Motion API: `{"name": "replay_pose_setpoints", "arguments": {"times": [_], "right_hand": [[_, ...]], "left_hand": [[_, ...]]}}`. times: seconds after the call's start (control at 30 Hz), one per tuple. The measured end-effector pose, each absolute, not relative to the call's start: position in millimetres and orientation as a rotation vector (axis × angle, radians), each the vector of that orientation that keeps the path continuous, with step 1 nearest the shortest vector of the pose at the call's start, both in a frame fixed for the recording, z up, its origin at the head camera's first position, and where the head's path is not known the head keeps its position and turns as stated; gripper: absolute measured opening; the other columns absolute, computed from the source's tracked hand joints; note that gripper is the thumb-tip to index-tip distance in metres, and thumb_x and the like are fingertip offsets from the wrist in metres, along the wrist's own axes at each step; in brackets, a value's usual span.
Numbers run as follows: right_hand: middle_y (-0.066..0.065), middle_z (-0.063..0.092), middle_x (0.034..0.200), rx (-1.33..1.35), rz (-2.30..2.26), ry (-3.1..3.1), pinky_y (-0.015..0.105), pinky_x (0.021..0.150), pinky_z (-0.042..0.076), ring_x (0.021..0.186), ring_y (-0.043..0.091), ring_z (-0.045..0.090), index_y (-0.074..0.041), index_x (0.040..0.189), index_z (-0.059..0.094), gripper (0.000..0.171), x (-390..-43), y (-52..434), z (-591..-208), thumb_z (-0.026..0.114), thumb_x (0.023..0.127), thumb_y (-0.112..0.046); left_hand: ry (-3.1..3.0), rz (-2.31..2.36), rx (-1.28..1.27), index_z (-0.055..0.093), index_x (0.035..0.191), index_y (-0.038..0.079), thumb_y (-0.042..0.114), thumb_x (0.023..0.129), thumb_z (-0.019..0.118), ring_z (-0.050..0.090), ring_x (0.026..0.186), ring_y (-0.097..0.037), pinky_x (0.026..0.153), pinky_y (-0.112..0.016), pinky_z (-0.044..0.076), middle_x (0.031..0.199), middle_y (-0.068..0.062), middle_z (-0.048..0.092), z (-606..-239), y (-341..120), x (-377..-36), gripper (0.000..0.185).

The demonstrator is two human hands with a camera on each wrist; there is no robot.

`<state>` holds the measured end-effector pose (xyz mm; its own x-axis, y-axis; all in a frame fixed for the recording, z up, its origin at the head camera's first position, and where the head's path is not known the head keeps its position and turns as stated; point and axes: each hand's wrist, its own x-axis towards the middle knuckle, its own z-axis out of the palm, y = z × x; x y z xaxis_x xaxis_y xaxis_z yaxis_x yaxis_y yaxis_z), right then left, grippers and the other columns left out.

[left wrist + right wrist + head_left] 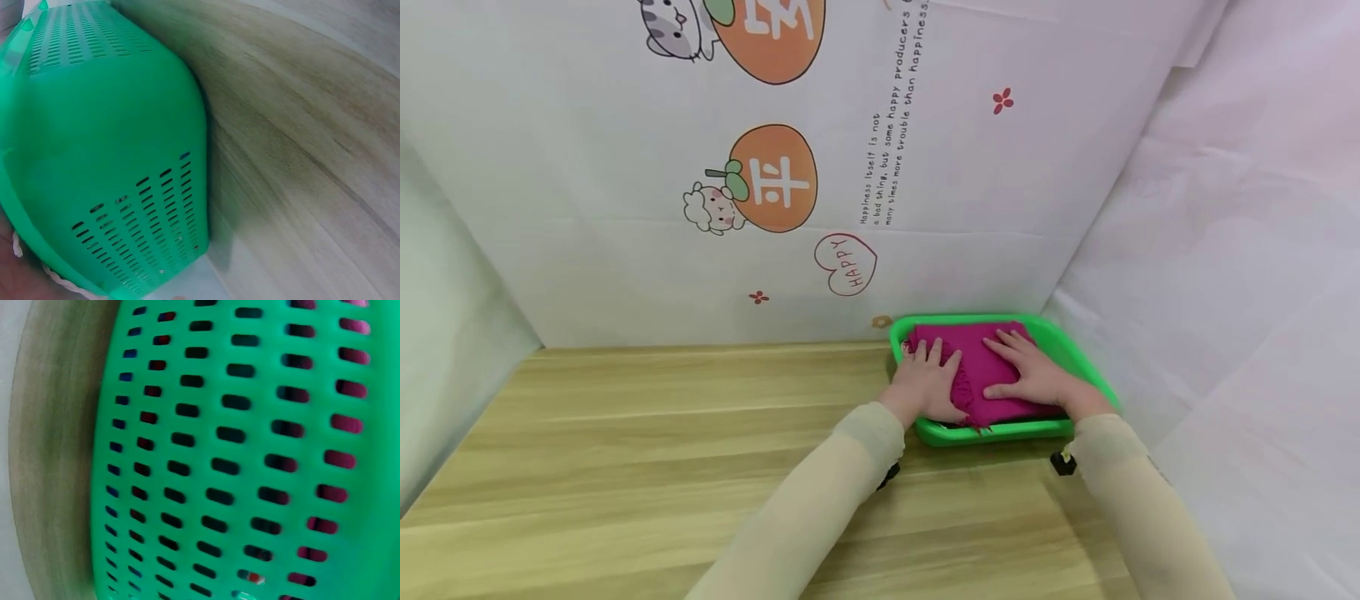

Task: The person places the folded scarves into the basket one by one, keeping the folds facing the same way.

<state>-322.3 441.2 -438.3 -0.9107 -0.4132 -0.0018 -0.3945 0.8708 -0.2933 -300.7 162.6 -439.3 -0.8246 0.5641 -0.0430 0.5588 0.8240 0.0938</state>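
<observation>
Basket (1078,360), green plastic w/ slotted walls, sits on wooden table (625,433) at approx 3 o'clock, by the backdrop. Inside: folded magenta cloth (976,354), fringe toward 6 o'clock. Left hand (927,382) and right hand (1036,373) both lie flat on cloth, fingers straight, pressing, not clutching; forearms reach in from 6 o'clock.

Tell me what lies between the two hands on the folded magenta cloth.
In the head view, only the folded magenta cloth itself, fringe included, shows between the left hand and right hand, inside the green slotted plastic basket.
</observation>
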Motion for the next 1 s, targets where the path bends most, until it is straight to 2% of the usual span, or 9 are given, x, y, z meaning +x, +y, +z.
{"name": "replay_pose_setpoints", "arguments": {"times": [0.17,0.4,0.57,0.77,1.0], "right_hand": [[0.027,0.015,0.182,-0.647,-0.454,2.975,0.08,0.128,0.01,0.167,0.056,0.003,-0.009,0.176,0.031,0.113,-317,449,-442,0.087,0.091,-0.058],[0.027,0.013,0.183,-0.664,-0.422,2.99,0.076,0.13,0.005,0.167,0.056,0.002,-0.009,0.177,0.028,0.123,-316,454,-451,0.092,0.085,-0.06],[0.03,0.014,0.181,-0.735,-0.428,3.008,0.077,0.129,0.004,0.166,0.058,0.003,-0.007,0.176,0.028,0.127,-315,453,-456,0.094,0.082,-0.061],[0.034,0.014,0.179,-0.787,-0.443,3.021,0.08,0.127,0.004,0.163,0.062,0.001,-0.007,0.176,0.028,0.128,-316,449,-459,0.091,0.082,-0.066],[0.031,0.014,0.181,-0.78,-0.446,2.988,0.079,0.128,0.001,0.165,0.06,0.001,-0.01,0.178,0.024,0.129,-323,443,-464,0.087,0.084,-0.072]], "left_hand": [[2.942,0.062,0.917,0.02,0.18,0.024,0.081,0.094,0.068,0.019,0.169,-0.041,0.133,-0.05,0.03,0.185,-0.016,0.016,-442,172,-300,0.114],[2.937,0.043,0.905,0.018,0.181,0.027,0.076,0.092,0.076,0.02,0.169,-0.04,0.133,-0.049,0.031,0.185,-0.014,0.016,-443,178,-300,0.117],[2.926,0.021,0.901,0.018,0.181,0.025,0.075,0.092,0.076,0.022,0.168,-0.041,0.131,-0.045,0.035,0.185,-0.015,0.017,-444,179,-298,0.117],[2.917,-0.06,0.869,0.013,0.181,0.024,0.078,0.094,0.072,0.022,0.168,-0.041,0.133,-0.052,0.028,0.185,-0.017,0.015,-442,177,-297,0.118],[2.898,-0.103,0.821,0.012,0.181,0.021,0.077,0.094,0.073,0.024,0.168,-0.041,0.131,-0.048,0.034,0.184,-0.021,0.017,-439,174,-296,0.12]]}}
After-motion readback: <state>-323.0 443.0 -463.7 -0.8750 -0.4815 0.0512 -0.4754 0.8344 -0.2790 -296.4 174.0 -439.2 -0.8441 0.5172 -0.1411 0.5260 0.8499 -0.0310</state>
